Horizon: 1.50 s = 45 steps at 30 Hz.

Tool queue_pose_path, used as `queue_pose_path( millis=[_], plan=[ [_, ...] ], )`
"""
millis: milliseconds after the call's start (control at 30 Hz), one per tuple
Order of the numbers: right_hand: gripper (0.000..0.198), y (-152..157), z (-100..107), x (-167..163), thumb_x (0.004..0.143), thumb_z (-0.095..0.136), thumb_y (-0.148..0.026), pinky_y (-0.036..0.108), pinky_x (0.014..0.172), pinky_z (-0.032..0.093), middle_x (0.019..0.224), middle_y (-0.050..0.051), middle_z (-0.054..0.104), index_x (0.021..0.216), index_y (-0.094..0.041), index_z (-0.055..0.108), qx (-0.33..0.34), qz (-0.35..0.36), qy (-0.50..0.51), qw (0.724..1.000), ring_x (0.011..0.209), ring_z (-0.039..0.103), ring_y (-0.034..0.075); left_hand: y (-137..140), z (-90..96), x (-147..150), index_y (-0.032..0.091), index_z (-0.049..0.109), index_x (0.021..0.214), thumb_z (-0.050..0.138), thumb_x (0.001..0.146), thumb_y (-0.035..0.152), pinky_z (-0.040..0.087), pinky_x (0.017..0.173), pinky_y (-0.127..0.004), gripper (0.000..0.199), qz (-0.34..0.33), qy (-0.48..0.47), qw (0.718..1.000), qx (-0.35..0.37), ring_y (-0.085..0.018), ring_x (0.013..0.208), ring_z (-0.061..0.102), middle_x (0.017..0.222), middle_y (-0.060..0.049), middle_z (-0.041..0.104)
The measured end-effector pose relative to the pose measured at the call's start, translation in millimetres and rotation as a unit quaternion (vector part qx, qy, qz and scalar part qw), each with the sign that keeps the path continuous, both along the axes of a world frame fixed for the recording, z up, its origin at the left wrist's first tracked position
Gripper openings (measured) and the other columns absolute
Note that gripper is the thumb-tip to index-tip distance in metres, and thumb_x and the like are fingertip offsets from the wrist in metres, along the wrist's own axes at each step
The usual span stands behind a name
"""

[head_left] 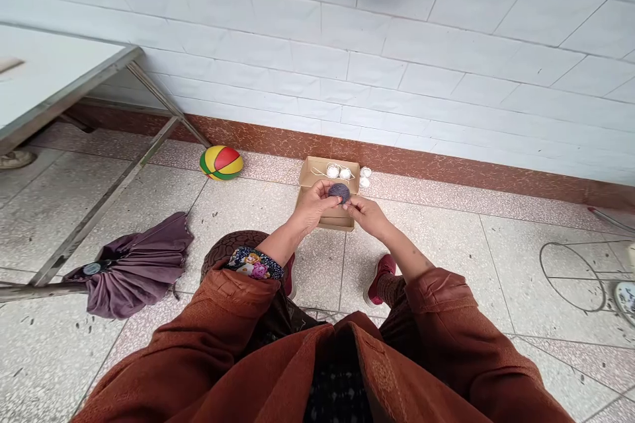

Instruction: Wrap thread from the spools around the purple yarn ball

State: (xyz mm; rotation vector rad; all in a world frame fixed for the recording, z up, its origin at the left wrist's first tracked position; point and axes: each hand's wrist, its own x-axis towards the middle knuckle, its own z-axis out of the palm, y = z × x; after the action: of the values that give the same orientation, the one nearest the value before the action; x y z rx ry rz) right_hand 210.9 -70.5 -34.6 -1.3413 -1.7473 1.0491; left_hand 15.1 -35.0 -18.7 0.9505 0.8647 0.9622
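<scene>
A small dark grey-purple ball of yarn (339, 193) is held up in front of me, over the cardboard box. My left hand (313, 207) is closed round its left side, with the thumb across its lower front. At the lower right edge of the ball, the fingers of my right hand (367, 214) are pinched together against the yarn; no loose strand can be made out. Below, the open cardboard box (308, 169) stands on the floor, partly hidden by my hands. White yarn balls (333, 172) with loose strands lie in its far part.
More white yarn balls (365, 177) sit right of the box, by the wall. A striped ball (221, 162) rests near the table leg (163, 135). A purple umbrella (143, 268) lies at left. A metal ring frame (573, 277) stands at right.
</scene>
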Motion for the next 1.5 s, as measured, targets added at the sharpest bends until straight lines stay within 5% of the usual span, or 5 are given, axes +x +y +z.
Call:
queue_pose_path(
  millis=[333,567,933,1300,1500],
  plan=[
    [0.03,-3,37,20,0.101,0.071,-0.051,0.034,0.077,0.049,0.084,0.003,0.07,0.088,-0.024,0.074,0.069,0.014,0.049,0.996,0.078,0.06,0.019,-1,-6.6,2,0.021,0.062,0.104,0.086,0.065,0.02,0.049,0.083,-0.033,0.046,-0.041,0.201,0.971,0.121,-0.016,0.084,0.064,0.097,0.0,0.07],
    [0.033,16,13,10,0.099,0.069,-0.054,0.036,0.08,0.051,0.082,0.002,0.068,0.082,-0.025,0.066,0.083,-0.096,0.063,0.99,0.079,0.06,0.021,-8,1.5,-1,0.027,0.063,0.136,0.087,0.07,0.024,0.052,0.093,-0.035,0.07,-0.183,-0.004,0.979,0.089,-0.021,0.106,0.07,0.116,-0.005,0.074],
    [0.031,-15,18,-3,0.105,0.064,-0.05,0.034,0.08,0.05,0.084,0.002,0.068,0.089,-0.024,0.069,0.06,0.068,-0.004,0.996,0.079,0.061,0.019,14,-9.5,-6,0.022,0.069,0.114,0.083,0.069,0.028,0.054,0.095,-0.038,0.048,0.048,0.154,0.98,0.12,-0.021,0.098,0.069,0.106,-0.004,0.074],
    [0.04,12,32,17,0.097,0.071,-0.064,0.036,0.085,0.051,0.084,0.001,0.066,0.087,-0.025,0.069,0.052,-0.106,0.102,0.988,0.084,0.058,0.021,-12,0.8,2,0.029,0.054,0.157,0.089,0.064,0.018,0.053,0.083,-0.031,0.1,-0.165,0.089,0.97,0.158,-0.018,0.095,0.07,0.113,-0.004,0.072],
    [0.026,8,1,4,0.095,0.068,-0.048,0.035,0.082,0.05,0.084,0.001,0.067,0.083,-0.024,0.065,-0.048,-0.093,0.05,0.993,0.082,0.06,0.021,-7,5.8,0,0.024,0.071,0.127,0.091,0.072,0.029,0.055,0.1,-0.038,0.059,-0.097,0.015,0.988,0.116,-0.023,0.111,0.07,0.122,-0.008,0.076]
  ],
)
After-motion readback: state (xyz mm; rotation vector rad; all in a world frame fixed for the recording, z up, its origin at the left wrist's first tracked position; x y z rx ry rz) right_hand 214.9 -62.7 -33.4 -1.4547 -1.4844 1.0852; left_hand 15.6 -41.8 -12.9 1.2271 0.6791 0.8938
